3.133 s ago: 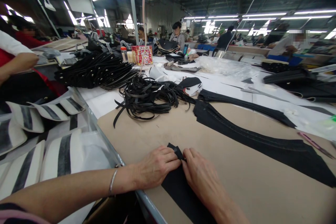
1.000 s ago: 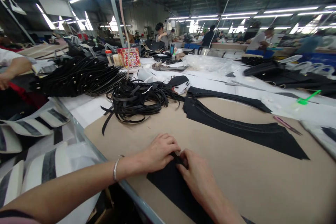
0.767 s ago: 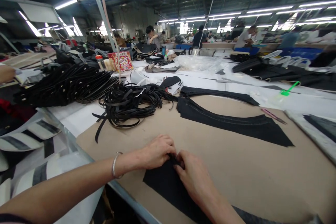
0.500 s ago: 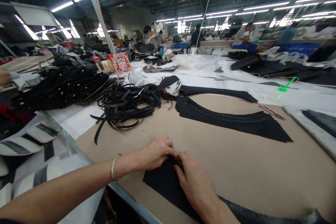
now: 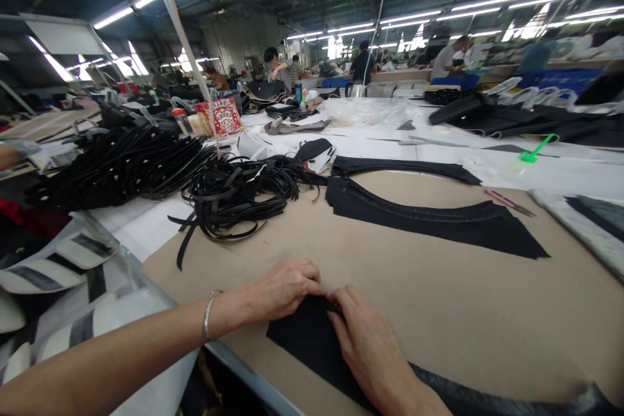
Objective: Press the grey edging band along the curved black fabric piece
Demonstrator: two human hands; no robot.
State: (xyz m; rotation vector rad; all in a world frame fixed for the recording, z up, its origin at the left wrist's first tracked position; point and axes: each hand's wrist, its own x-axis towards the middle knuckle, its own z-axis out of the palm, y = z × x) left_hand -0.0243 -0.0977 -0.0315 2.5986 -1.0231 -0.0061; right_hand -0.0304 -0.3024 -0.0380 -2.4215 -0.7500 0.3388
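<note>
A curved black fabric panel (image 5: pixel 312 342) lies at the near edge of the brown work surface (image 5: pixel 458 318). My left hand (image 5: pixel 288 287), with a silver bangle at its wrist, pinches the panel's upper edge. Close beside it, my right hand (image 5: pixel 366 337) has thumb and forefinger closed on the same edge and covers part of the panel. The panel's curved strip runs on to the lower right, past my right forearm. Beyond my hands rests a similar black curved panel (image 5: pixel 433 221), lying flat, with a narrower black piece (image 5: pixel 404 167) behind it.
A tangle of thin black straps (image 5: pixel 234 198) lies left of the panels, beside a heap of black pieces (image 5: pixel 121 162). Pink-handled snips (image 5: pixel 509 202) lie on the right. Farther back are a green brush (image 5: pixel 536 151) and several people at other tables.
Both hands stay on the panel's edge; the left fingers have shifted slightly down and right, and the right hand a little down and right. The view has shifted slightly.
</note>
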